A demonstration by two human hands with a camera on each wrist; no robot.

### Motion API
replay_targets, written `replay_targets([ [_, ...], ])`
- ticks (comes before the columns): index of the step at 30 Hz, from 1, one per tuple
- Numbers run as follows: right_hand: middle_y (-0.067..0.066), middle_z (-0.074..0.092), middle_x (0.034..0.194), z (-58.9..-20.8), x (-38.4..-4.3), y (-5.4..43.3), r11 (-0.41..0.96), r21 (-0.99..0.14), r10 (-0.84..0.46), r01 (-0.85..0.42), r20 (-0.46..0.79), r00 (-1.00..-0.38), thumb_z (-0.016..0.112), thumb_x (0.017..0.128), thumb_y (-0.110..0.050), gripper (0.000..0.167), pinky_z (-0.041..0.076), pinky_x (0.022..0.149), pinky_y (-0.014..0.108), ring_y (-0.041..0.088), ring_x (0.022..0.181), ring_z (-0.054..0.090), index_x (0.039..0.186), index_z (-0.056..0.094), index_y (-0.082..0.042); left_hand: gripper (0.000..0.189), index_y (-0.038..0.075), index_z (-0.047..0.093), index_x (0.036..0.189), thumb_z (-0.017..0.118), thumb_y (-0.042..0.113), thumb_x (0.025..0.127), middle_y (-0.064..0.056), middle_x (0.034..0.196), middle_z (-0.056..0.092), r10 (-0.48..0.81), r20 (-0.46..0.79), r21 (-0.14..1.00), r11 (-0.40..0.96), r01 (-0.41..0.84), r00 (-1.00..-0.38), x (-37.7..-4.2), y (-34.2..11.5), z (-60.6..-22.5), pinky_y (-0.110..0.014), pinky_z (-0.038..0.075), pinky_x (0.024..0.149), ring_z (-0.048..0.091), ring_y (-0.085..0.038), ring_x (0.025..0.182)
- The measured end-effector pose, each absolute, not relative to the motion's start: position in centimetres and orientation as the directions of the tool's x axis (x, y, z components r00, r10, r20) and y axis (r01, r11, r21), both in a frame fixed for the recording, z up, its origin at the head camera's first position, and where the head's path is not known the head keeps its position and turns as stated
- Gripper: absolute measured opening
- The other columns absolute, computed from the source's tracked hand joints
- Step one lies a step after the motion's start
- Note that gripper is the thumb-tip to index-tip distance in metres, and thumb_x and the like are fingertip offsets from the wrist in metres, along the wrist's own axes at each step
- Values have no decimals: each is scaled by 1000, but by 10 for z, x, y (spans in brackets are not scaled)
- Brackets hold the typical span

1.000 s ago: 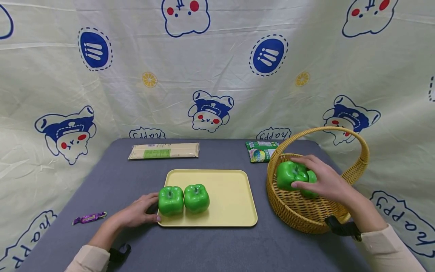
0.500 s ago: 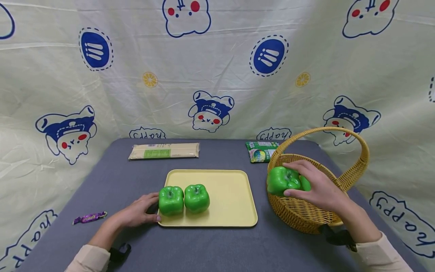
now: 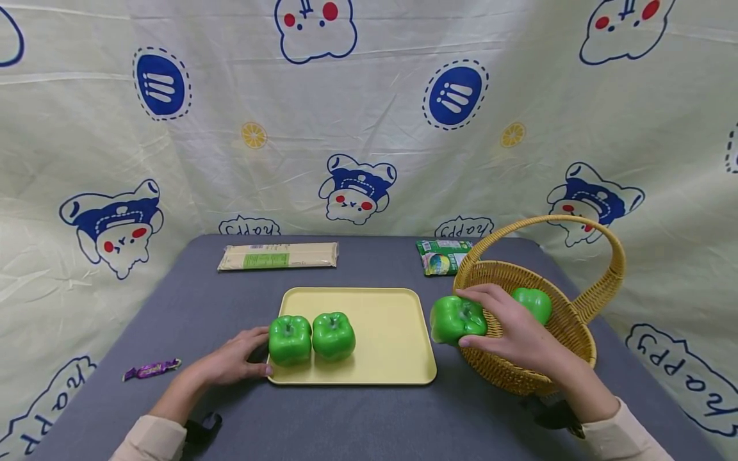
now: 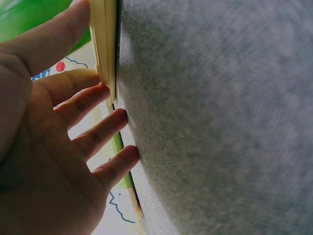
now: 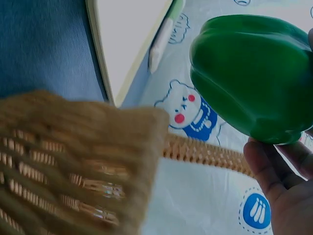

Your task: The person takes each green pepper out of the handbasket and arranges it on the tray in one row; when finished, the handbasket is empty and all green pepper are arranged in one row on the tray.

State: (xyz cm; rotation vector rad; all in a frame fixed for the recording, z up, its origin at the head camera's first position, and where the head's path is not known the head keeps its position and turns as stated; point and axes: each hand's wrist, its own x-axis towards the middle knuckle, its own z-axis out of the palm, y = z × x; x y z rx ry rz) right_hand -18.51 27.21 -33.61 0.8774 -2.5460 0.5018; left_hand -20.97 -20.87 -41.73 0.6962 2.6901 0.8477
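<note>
My right hand grips a green bell pepper between thumb and fingers, over the left rim of the wicker basket. The right wrist view shows this same pepper raised above the basket's edge. Another green pepper lies inside the basket. Two more peppers stand side by side on the yellow tray: one at its left edge, one just right of it. My left hand touches the tray's left edge; in the left wrist view its fingers are extended and spread.
Behind the tray lies a long beige packet with a green label. A green packet sits at the back, close to the basket. The basket's tall handle arches upward. A purple wrapped candy lies at the left.
My right hand has carried the pepper leftward from inside the basket to over its left rim. The pepper left in the basket now shows more fully. The left hand stays in place.
</note>
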Motion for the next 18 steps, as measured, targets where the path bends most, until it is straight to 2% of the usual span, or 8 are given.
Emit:
replay_targets([
  [18,3,54,124,-361,-199,232,669,-251,-537,-700,488,-688,82,71,-36,70,50,83,38,16,110,53,131,54,-13,74,-4,43,138,70,38,83,-24,144,39,518,-75,584,715,384,-852,-209,-209,-417,-66,28,102,34,-48,131],
])
